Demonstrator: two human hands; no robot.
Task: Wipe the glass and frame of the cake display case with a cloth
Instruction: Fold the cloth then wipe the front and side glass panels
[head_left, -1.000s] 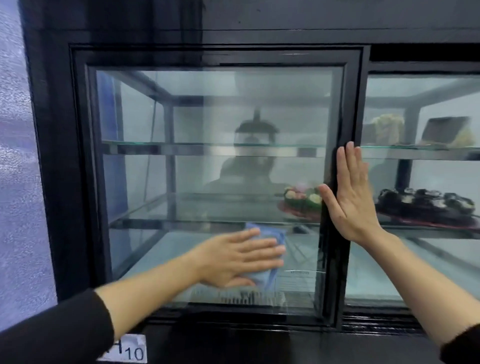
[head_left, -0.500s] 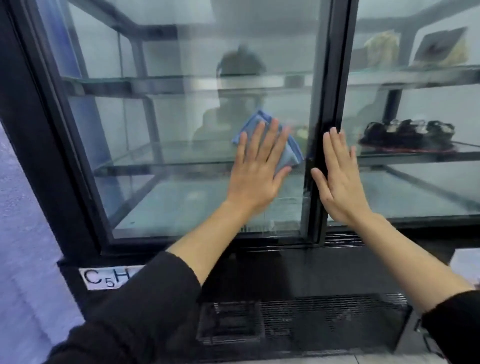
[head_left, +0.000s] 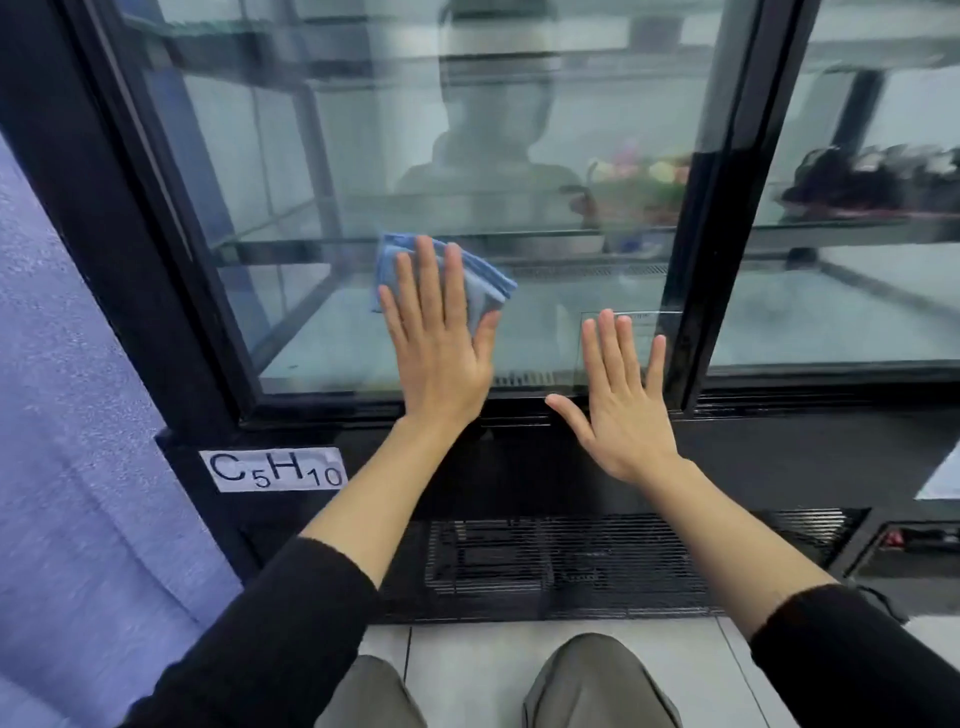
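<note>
Your left hand (head_left: 439, 343) lies flat, fingers spread, pressing the blue cloth (head_left: 480, 280) against the lower glass (head_left: 322, 171) of the left door; the cloth shows above and to the right of your fingertips. Your right hand (head_left: 621, 400) is flat and empty, fingers apart: fingertips on the same pane near its bottom right corner, palm over the black lower frame (head_left: 322, 410). Dark centre post (head_left: 711, 208) just right of that hand. Label "C5H10" (head_left: 272, 468) on the base below left. Cakes (head_left: 639, 187) blurred on the shelf inside.

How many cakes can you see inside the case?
2: a flowery cake behind the left pane, beside the centre post, and a dark cake behind the right pane. Others may sit out of view.
</note>
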